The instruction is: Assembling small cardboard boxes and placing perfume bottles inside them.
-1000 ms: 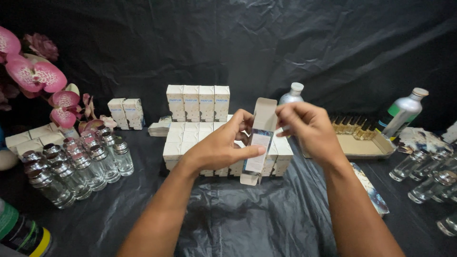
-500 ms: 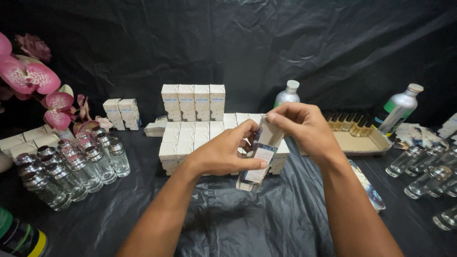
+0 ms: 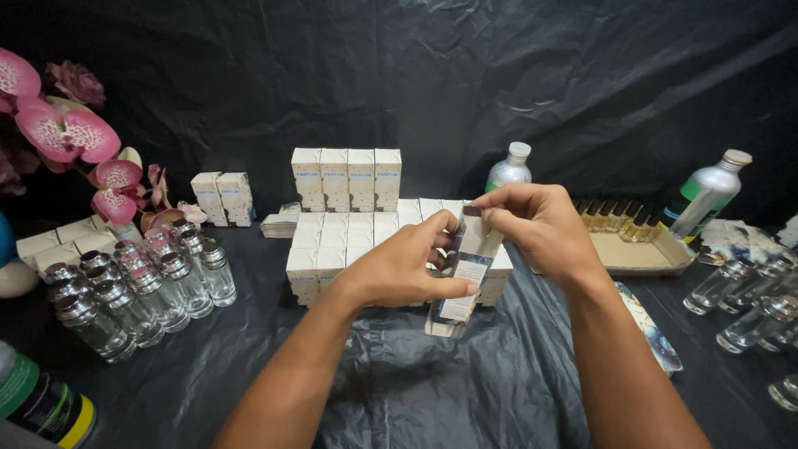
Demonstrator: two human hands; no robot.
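Black plastic sheeting covers the table (image 3: pixel 416 391) and hangs behind it as a backdrop, so every pale carton stands out sharply. At the centre of the frame your left hand (image 3: pixel 399 270) wraps around a small bottle (image 3: pixel 462 287) with a pale label, thumb across the front, the grip pressed firmly onto the glass. Your right hand (image 3: pixel 540 224) comes in from the upper right, its fingertips pinching the bottle's dark cap end where it meets the open cream carton (image 3: pixel 482 241). Bottle and carton sit together just above the sheeting, in front of the stacked rows of finished boxes (image 3: pixel 345 212).

To do this well, keep the left hand low on the bottle so the label stays unsmudged and the neck stays free. Line the bottle's axis up with the carton's mouth before you push; a tilted entry would likely crease the thin card. Let the right fingertips guide rather than squeeze, since the carton walls look soft. Hold the work over the bare sheeting, not over the box stack, so a slip does not knock the rows down.

Mind your elbows: the cluster of clear glass bottles with silver caps (image 3: pixel 133 287) stands at the left of the frame, more clear bottles (image 3: pixel 748 308) crowd the right edge, and a shallow cardboard tray (image 3: pixel 636 249) of small vials sits just beyond your right wrist.
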